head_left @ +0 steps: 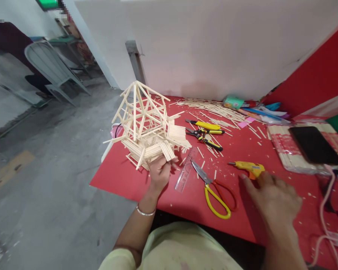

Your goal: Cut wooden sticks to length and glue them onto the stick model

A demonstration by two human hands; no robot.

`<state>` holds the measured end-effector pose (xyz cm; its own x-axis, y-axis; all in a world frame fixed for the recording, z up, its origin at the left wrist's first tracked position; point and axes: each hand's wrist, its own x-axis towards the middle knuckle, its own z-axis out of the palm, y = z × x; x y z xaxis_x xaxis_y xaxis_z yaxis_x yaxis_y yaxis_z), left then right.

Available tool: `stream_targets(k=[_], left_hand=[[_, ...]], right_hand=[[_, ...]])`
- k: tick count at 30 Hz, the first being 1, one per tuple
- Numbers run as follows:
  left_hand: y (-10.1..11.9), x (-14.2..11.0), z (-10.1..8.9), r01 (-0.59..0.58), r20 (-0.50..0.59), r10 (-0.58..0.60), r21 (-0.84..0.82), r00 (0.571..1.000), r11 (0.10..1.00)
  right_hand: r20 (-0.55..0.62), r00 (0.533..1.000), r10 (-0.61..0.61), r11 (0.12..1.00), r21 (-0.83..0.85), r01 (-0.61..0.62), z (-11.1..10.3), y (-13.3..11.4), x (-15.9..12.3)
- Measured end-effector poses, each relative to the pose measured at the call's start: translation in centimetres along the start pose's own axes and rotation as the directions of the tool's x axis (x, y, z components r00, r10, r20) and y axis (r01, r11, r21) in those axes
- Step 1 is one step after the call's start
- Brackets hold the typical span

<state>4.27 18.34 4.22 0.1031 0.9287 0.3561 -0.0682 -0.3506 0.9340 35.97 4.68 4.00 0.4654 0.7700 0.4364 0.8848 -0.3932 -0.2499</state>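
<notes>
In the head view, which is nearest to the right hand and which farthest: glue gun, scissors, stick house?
1. Glue gun, just beyond the right hand.
2. Scissors, to its left.
3. Stick house, far left, held by the left hand.

I see a red table with yellow-handled scissors lying beside a clear ruler. Farther back lie yellow-handled pliers and another pair of cutters, with loose sticks scattered behind them. At the right, a dark phone rests on what may be packs of sticks. A grey plastic chair stands on the floor, far left.
</notes>
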Motion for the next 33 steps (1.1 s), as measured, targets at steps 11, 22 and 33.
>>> stream_targets(k=[11, 22, 33], left_hand=[[0.4, -0.3, 0.4, 0.117, -0.027, -0.118, -0.039, 0.993, 0.992], [1.1, 0.0, 0.1, 0.026, -0.004, -0.026, 0.074, 1.000, 0.997], [1.1, 0.1, 0.0, 0.035, 0.007, -0.036, 0.104, 0.999, 0.994]], right_hand=[[-0.269, 0.756, -0.596, 0.610, 0.461, 0.645, -2.2, -16.0, -0.6], [-0.345, 0.714, -0.609, 0.551, 0.463, 0.694, 0.9, -19.8, -0.2], [-0.284, 0.710, -0.645, 0.577, 0.429, 0.695, 1.7, -19.9, -0.4]])
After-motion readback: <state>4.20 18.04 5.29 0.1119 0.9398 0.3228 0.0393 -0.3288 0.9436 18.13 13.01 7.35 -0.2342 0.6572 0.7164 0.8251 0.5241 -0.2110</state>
